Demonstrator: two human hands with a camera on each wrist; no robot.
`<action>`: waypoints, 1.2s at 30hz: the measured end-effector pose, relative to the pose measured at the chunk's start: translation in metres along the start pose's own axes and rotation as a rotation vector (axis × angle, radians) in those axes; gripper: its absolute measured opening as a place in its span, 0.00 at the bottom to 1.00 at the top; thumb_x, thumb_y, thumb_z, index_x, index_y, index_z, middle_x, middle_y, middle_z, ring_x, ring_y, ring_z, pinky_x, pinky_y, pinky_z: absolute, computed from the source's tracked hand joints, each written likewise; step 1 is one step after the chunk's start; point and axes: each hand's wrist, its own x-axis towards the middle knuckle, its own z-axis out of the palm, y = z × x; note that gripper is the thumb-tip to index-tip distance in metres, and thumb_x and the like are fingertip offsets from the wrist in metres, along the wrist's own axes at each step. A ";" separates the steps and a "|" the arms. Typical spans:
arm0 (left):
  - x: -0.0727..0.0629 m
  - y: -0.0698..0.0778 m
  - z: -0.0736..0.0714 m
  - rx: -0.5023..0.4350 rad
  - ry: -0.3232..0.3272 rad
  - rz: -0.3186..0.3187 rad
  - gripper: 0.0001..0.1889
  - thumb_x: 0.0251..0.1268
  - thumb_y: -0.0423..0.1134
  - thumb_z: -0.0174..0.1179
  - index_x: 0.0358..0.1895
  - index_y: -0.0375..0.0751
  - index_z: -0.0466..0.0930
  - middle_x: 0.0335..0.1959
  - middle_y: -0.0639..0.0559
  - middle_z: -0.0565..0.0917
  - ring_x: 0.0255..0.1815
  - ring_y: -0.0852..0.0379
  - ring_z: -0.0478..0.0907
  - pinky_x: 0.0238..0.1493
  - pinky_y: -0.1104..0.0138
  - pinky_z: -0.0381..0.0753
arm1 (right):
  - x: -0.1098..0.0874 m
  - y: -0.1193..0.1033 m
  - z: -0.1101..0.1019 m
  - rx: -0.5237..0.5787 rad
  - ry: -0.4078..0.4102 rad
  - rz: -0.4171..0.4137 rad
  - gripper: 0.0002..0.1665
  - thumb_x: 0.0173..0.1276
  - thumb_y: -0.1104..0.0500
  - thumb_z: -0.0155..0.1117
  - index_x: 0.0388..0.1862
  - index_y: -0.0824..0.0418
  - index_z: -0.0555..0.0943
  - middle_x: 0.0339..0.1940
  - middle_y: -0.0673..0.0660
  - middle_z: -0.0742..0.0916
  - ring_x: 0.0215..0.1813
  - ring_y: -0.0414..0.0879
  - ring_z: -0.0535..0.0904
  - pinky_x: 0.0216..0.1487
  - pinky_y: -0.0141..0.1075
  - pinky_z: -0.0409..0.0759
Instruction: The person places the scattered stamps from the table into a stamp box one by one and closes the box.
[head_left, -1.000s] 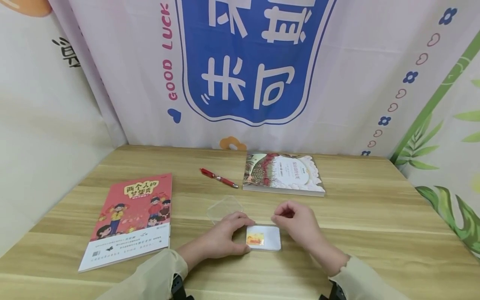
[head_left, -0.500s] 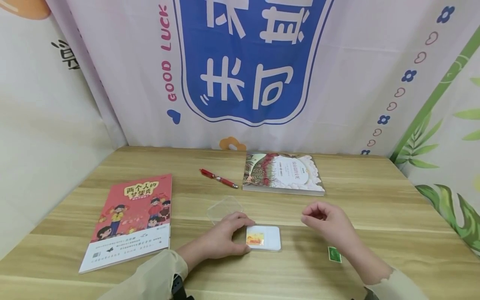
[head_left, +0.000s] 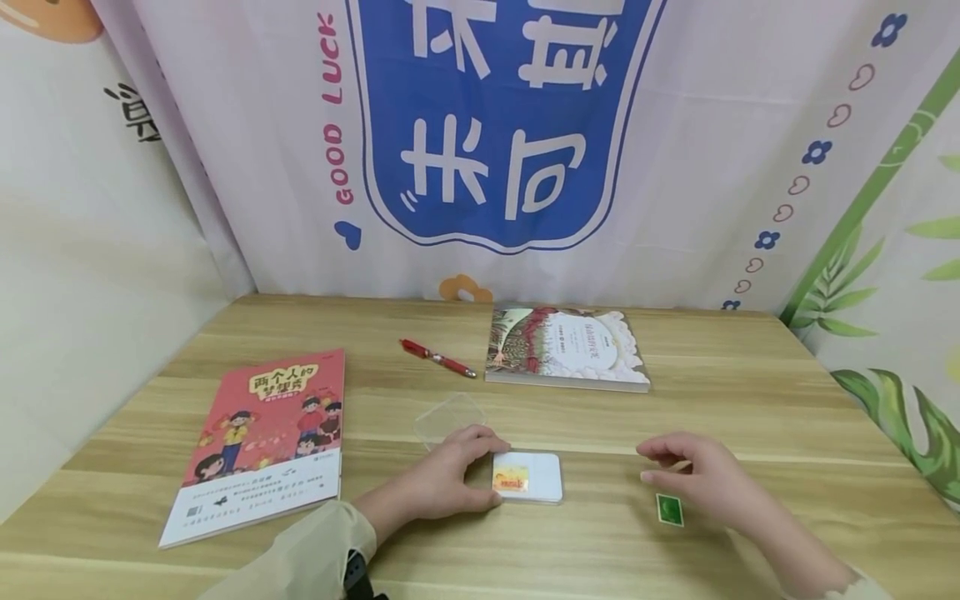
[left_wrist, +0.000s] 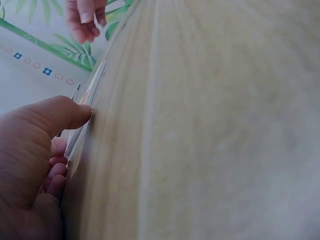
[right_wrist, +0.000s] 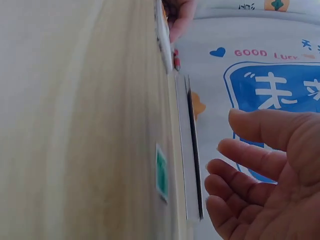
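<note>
A small flat white box (head_left: 543,477) lies on the table, with a yellow-and-red stamp-like piece (head_left: 511,477) at its left end. My left hand (head_left: 442,475) holds that end, thumb on the near edge and fingers on the far edge; the left wrist view shows the thumb (left_wrist: 70,114) against its side. Off to the right, a small green stamp-like piece (head_left: 670,510) with a pale border lies flat on the wood. Just above and beside it hovers my right hand (head_left: 701,475), thumb and fingers apart, holding nothing.
A clear plastic lid-like piece (head_left: 442,414) lies behind my left hand. Farther back are a red pen (head_left: 437,357) and a thick book (head_left: 566,346). A red-and-white book (head_left: 262,433) lies at left. A printed curtain (head_left: 675,183) hangs along the table's back.
My right hand has moved rightward from beside the white box, and its fingers have spread. The green piece has come into sight beneath it. My left hand stays on the box.
</note>
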 end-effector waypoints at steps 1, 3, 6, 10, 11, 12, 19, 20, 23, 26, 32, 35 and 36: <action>0.000 0.000 0.000 -0.001 0.001 -0.001 0.29 0.50 0.44 0.66 0.59 0.47 0.72 0.58 0.54 0.69 0.61 0.52 0.64 0.62 0.52 0.64 | -0.002 0.003 -0.001 -0.007 -0.006 -0.004 0.21 0.57 0.56 0.67 0.48 0.66 0.80 0.44 0.59 0.84 0.43 0.46 0.76 0.40 0.31 0.77; 0.000 0.000 0.000 -0.001 0.001 -0.003 0.29 0.50 0.44 0.66 0.59 0.47 0.72 0.58 0.54 0.69 0.61 0.52 0.64 0.62 0.51 0.64 | -0.005 0.008 -0.003 -0.028 -0.018 -0.007 0.21 0.58 0.56 0.67 0.48 0.66 0.80 0.45 0.58 0.84 0.43 0.46 0.76 0.39 0.31 0.77; 0.000 0.000 0.000 0.002 0.001 -0.004 0.29 0.50 0.45 0.66 0.59 0.47 0.72 0.58 0.53 0.69 0.61 0.51 0.64 0.62 0.51 0.64 | -0.011 0.015 -0.006 -0.049 -0.040 0.014 0.20 0.59 0.55 0.66 0.48 0.63 0.81 0.45 0.56 0.84 0.44 0.44 0.76 0.39 0.30 0.76; 0.000 0.001 0.000 0.006 0.003 -0.006 0.29 0.50 0.45 0.66 0.59 0.47 0.72 0.59 0.53 0.69 0.61 0.51 0.64 0.62 0.51 0.64 | -0.016 0.023 -0.011 -0.056 -0.084 0.045 0.20 0.60 0.53 0.65 0.49 0.61 0.81 0.46 0.55 0.84 0.43 0.40 0.76 0.39 0.29 0.76; 0.000 0.001 0.000 0.009 0.004 -0.008 0.29 0.50 0.45 0.66 0.59 0.47 0.72 0.59 0.53 0.69 0.61 0.51 0.64 0.62 0.51 0.64 | -0.017 0.025 -0.011 -0.054 -0.093 0.052 0.20 0.60 0.52 0.65 0.49 0.60 0.81 0.46 0.55 0.84 0.43 0.40 0.76 0.39 0.29 0.76; 0.000 0.001 0.000 0.009 0.004 -0.009 0.29 0.50 0.45 0.66 0.59 0.47 0.72 0.59 0.53 0.69 0.61 0.51 0.64 0.62 0.51 0.64 | -0.018 0.027 -0.012 -0.051 -0.100 0.060 0.21 0.59 0.52 0.65 0.49 0.60 0.81 0.46 0.55 0.84 0.44 0.40 0.76 0.39 0.28 0.76; -0.001 0.000 0.000 0.007 0.003 -0.008 0.30 0.50 0.45 0.66 0.59 0.47 0.72 0.58 0.53 0.69 0.61 0.51 0.64 0.62 0.51 0.64 | -0.023 0.037 -0.010 -0.114 -0.072 0.007 0.17 0.58 0.53 0.66 0.45 0.57 0.83 0.43 0.52 0.84 0.42 0.33 0.74 0.39 0.28 0.74; -0.001 0.001 0.000 0.006 0.002 -0.008 0.30 0.50 0.45 0.66 0.60 0.47 0.72 0.58 0.53 0.69 0.61 0.51 0.64 0.62 0.51 0.64 | -0.023 0.037 -0.009 -0.120 -0.063 0.005 0.16 0.57 0.53 0.67 0.44 0.56 0.83 0.42 0.51 0.84 0.40 0.32 0.73 0.39 0.28 0.74; -0.001 0.001 0.000 0.005 0.002 -0.011 0.29 0.50 0.45 0.66 0.60 0.47 0.72 0.59 0.53 0.69 0.61 0.51 0.64 0.62 0.51 0.64 | -0.024 0.039 -0.006 -0.132 -0.042 0.021 0.13 0.57 0.53 0.67 0.42 0.53 0.84 0.40 0.49 0.82 0.38 0.32 0.71 0.36 0.28 0.72; 0.000 0.000 0.000 0.004 -0.001 -0.014 0.29 0.51 0.45 0.66 0.60 0.47 0.72 0.59 0.52 0.69 0.61 0.51 0.64 0.62 0.51 0.64 | -0.025 0.038 -0.003 -0.143 -0.016 0.056 0.11 0.57 0.53 0.67 0.40 0.51 0.85 0.37 0.49 0.81 0.36 0.34 0.69 0.34 0.27 0.69; -0.001 0.000 0.000 -0.007 0.004 -0.014 0.30 0.50 0.45 0.66 0.60 0.47 0.72 0.59 0.52 0.69 0.61 0.50 0.64 0.62 0.50 0.64 | -0.025 0.034 0.003 -0.144 0.055 0.068 0.06 0.53 0.57 0.70 0.32 0.50 0.85 0.33 0.47 0.80 0.33 0.33 0.68 0.33 0.27 0.69; -0.001 0.001 0.000 -0.008 0.008 -0.011 0.30 0.50 0.45 0.66 0.59 0.46 0.72 0.59 0.52 0.69 0.61 0.51 0.64 0.62 0.50 0.64 | -0.024 0.033 0.005 -0.140 0.061 0.085 0.04 0.53 0.59 0.70 0.29 0.51 0.85 0.32 0.47 0.81 0.33 0.33 0.69 0.33 0.27 0.69; -0.001 0.001 0.000 -0.008 0.009 -0.010 0.30 0.50 0.45 0.66 0.59 0.46 0.72 0.59 0.52 0.69 0.61 0.51 0.64 0.62 0.51 0.64 | -0.024 0.033 0.005 -0.142 0.058 0.093 0.04 0.53 0.59 0.70 0.29 0.50 0.85 0.32 0.47 0.81 0.33 0.34 0.69 0.34 0.28 0.69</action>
